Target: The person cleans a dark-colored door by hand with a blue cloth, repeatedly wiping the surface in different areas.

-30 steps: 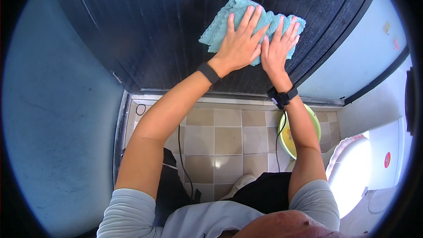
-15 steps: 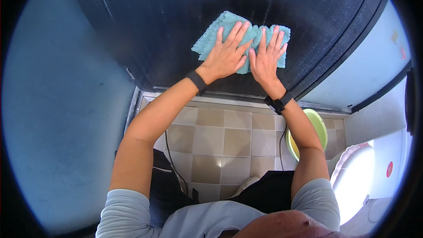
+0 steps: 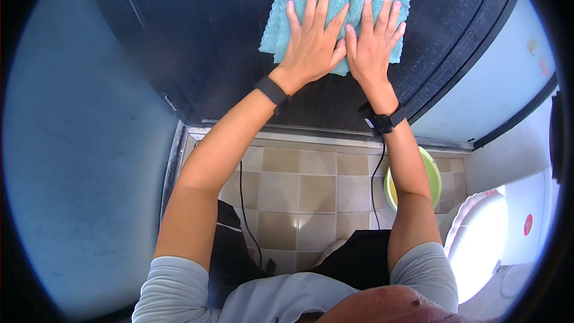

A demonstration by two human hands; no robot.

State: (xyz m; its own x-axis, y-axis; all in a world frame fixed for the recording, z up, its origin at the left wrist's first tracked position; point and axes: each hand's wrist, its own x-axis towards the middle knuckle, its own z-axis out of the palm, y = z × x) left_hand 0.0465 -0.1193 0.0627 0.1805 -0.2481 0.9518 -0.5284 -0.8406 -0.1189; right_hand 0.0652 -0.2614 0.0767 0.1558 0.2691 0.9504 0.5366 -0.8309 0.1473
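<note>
A teal fluffy cloth [image 3: 275, 27] lies spread against a dark, dusty-looking door panel [image 3: 203, 42] in front of me. My left hand [image 3: 311, 45] presses flat on the cloth's left half, fingers stretched and spread. Flat on its right half rests my right hand [image 3: 372, 51], with its fingers also apart. The two thumbs nearly meet at the middle, where the cloth is bunched into folds. Both palms hide part of the cloth. Each wrist wears a black band.
Below the door runs a pale metal sill [image 3: 287, 137], then a beige and white tiled floor [image 3: 317, 194]. A light green basin [image 3: 435, 176] stands by my right forearm. Farther right is a white toilet [image 3: 484, 233]. Thin black cables [image 3: 244, 203] hang near my legs.
Both hands have slid the cloth upward on the door panel, with the right hand also shifting slightly right. The arms are stretched farther out, and the fingers remain flat on the cloth.
</note>
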